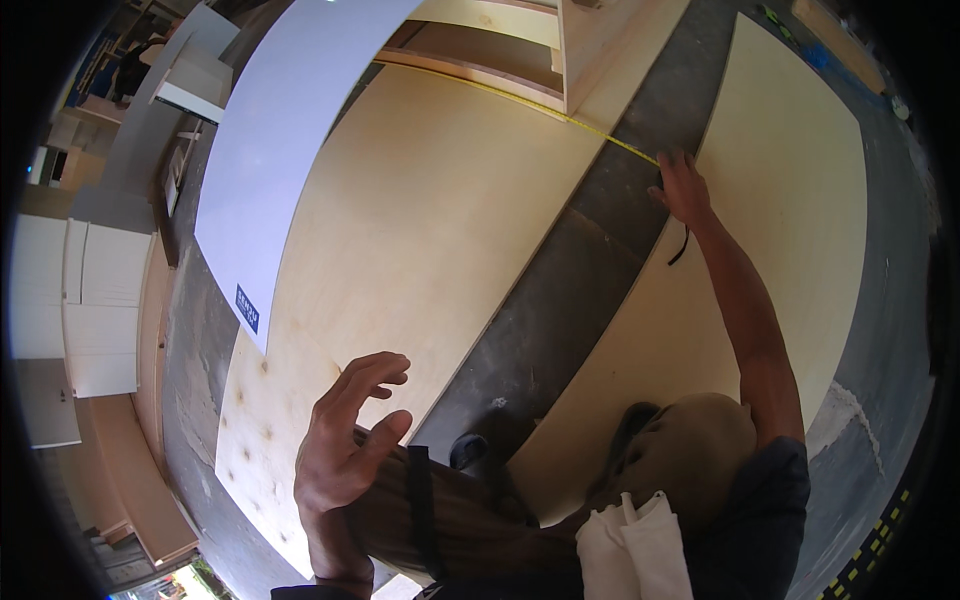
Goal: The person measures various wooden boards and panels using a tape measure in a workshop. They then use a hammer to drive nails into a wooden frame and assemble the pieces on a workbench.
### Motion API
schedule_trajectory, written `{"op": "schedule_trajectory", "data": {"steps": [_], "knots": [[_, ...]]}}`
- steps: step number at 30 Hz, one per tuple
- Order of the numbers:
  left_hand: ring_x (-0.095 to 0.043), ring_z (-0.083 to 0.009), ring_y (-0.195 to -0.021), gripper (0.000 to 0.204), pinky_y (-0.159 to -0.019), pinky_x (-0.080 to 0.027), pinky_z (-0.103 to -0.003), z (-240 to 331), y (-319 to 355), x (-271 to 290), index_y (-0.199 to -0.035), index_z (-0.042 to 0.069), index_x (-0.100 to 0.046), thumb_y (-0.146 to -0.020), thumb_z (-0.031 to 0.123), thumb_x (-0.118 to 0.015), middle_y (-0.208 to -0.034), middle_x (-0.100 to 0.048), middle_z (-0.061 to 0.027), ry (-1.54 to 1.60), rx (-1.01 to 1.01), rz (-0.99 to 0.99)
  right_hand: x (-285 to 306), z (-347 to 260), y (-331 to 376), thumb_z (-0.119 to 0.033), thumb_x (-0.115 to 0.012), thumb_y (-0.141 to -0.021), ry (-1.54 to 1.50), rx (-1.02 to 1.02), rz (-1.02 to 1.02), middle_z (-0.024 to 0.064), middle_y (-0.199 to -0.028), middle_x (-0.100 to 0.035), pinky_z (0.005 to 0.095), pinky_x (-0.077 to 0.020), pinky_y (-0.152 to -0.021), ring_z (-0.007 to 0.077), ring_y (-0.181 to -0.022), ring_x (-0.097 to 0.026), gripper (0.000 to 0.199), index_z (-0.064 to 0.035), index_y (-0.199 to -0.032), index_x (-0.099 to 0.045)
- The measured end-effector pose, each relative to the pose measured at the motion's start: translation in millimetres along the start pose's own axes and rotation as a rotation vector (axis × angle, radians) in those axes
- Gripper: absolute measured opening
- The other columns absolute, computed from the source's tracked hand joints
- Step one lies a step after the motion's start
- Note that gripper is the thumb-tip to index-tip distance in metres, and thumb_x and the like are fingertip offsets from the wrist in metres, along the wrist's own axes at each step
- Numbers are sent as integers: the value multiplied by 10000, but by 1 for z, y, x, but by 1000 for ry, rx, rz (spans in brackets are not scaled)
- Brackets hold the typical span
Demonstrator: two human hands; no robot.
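My right hand [683,188] is closed around a tape measure, whose case is mostly hidden by the fingers; a black strap [680,247] dangles below it. From there the yellow tape blade [510,97] stretches left over a gap of dark floor and along the base of a wooden frame [590,60]. Under the blade lies a large pale plywood sheet [430,210]. My left hand [350,435] hangs above my bent knee with its fingers loosely curved, thumb apart, and nothing in it.
A white panel [290,140] with a blue label overlaps the plywood's left side. Another plywood sheet [780,170] lies on the right, past the dark floor [560,280]. White cabinet boxes [105,300] stand at far left. A board [840,40] rests at the upper right.
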State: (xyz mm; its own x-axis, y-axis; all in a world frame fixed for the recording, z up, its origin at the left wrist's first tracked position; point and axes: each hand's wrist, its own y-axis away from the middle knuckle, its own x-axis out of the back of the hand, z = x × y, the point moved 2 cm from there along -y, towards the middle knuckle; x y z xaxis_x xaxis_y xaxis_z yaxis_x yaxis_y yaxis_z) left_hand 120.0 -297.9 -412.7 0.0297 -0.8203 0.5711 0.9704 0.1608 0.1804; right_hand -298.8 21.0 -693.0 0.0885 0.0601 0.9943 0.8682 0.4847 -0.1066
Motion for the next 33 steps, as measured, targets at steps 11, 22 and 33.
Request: {"op": "schedule_trajectory", "data": {"steps": [11,22,33], "knots": [[-651,-313,-1093,475,-897,-522,-408,0,-2,-6,-1329,-13,-586,-923,204,-703,-1283,-624,-206,-10,-30,-7,0,0,1,-277,-812,-827,-38,-39,-39,194,-1336,-479,467,-584,-943,390,-1292,-498,654,-95,-1353,-469],[-625,-288,-1134,464,-923,-485,-386,3,2,-4,-1331,-15,-594,-911,172,-660,-1318,-601,-184,0,2,-15,-2,4,1,-290,-795,-851,-34,-29,-66,181,-1381,-442,472,-571,-969,389,-1348,-441,691,-110,-1415,-438],[-629,-287,-1125,466,-913,-491,-390,1,2,-1,-1325,-19,-593,-914,188,-669,-1305,-608,-182,-16,5,-9,-1,0,2,-283,-802,-842,-26,-42,-71,200,-1397,-432,477,-573,-960,400,-1335,-455,670,-97,-1378,-445]]}}
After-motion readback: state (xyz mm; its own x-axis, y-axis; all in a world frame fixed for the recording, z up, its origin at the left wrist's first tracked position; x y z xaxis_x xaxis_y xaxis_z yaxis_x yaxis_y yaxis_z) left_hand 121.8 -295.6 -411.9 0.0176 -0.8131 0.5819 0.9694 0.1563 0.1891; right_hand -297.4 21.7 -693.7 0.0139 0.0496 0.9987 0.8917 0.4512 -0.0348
